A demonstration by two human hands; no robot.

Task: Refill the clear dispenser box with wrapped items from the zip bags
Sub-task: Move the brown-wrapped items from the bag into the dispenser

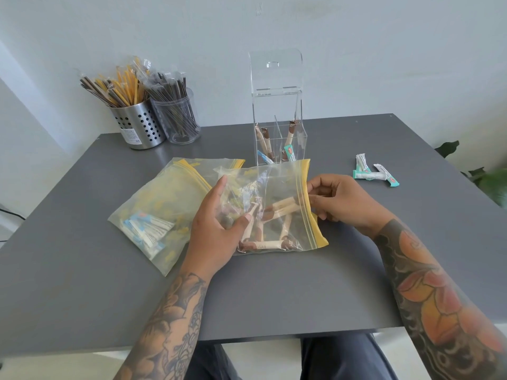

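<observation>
A clear dispenser box (277, 111) stands at the table's back middle with its lid up; a few brown and teal sachets lie in its compartments. In front of it lies a zip bag (285, 187) with a yellow strip, holding brown sugar sticks (279, 212). My left hand (216, 223) grips this bag's left side, thumb curled over the plastic. My right hand (337, 198) pinches the bag's yellow zip edge. A second zip bag (164, 204) with blue and white sachets lies under it to the left.
Loose teal and white sachets (375, 172) lie at the right of the grey table (109, 297). A perforated steel cup (140, 127) and a clear jar (178, 119) of wrapped stirrers stand back left. Plant leaves (491, 182) show at the right edge.
</observation>
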